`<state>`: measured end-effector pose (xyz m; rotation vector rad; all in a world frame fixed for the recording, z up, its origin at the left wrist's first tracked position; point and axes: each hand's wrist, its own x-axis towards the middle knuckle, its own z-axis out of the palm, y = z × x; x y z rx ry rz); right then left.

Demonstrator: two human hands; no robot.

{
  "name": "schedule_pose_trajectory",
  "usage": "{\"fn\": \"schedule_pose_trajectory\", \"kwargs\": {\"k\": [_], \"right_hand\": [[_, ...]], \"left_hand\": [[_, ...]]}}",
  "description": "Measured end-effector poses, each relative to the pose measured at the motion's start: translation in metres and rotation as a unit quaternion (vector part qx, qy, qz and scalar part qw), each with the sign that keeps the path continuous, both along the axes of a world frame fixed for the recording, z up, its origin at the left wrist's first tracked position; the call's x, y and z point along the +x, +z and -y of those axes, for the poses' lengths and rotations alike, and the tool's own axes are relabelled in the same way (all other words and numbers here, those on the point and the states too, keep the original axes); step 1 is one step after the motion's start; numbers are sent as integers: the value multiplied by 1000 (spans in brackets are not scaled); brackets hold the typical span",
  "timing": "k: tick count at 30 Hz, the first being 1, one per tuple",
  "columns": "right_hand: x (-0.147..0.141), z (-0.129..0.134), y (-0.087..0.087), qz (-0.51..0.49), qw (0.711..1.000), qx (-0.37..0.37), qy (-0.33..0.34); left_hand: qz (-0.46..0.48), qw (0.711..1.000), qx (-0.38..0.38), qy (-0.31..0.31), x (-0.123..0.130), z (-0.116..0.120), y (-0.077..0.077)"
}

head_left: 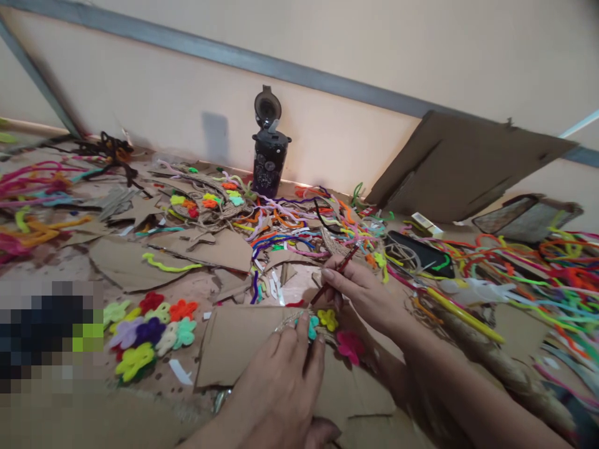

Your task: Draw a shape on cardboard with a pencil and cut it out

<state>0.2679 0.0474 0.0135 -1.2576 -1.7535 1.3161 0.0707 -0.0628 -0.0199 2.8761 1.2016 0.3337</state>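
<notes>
Head view showed the right hand [355, 290] closed in a pinch around a thin, dark red stick [347, 257], whose lower end pointed down near the teal flower [312, 328]. The left hand [281, 368] lay with its fingers stretched and slightly parted, the tips touching this flower (whether they also gripped it, I could not tell). The flower was above the cardboard piece [243, 333], just beside a yellow flower [328, 320]; a pink flower [350, 347] was near.

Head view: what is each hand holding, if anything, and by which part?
The right hand grips a thin reddish stick around its middle. The left hand partly covers a turquoise flower; whether it grips is unclear.
</notes>
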Motion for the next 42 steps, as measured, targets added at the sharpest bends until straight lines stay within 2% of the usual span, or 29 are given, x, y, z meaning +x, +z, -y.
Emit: {"fn": "schedule_pose_trajectory", "kwargs": {"k": [12,21,27,36,42], "right_hand": [[22,17,5,-13,998,-5,-54],[34,30,-1,-4,995,75,-65],[43,40,-4,-5,993,73,-96],[42,68,-7,-82,985,40,-149],[41,81,0,-78,978,57,-184]], "left_hand": [[-5,997,-74,15,-1,-2,15],[-12,994,-100,30,2,-4,24],[-11,997,-79,18,-1,-5,23],[-22,999,-34,18,-1,-6,20],[-3,1000,7,13,-4,-5,13]]}}
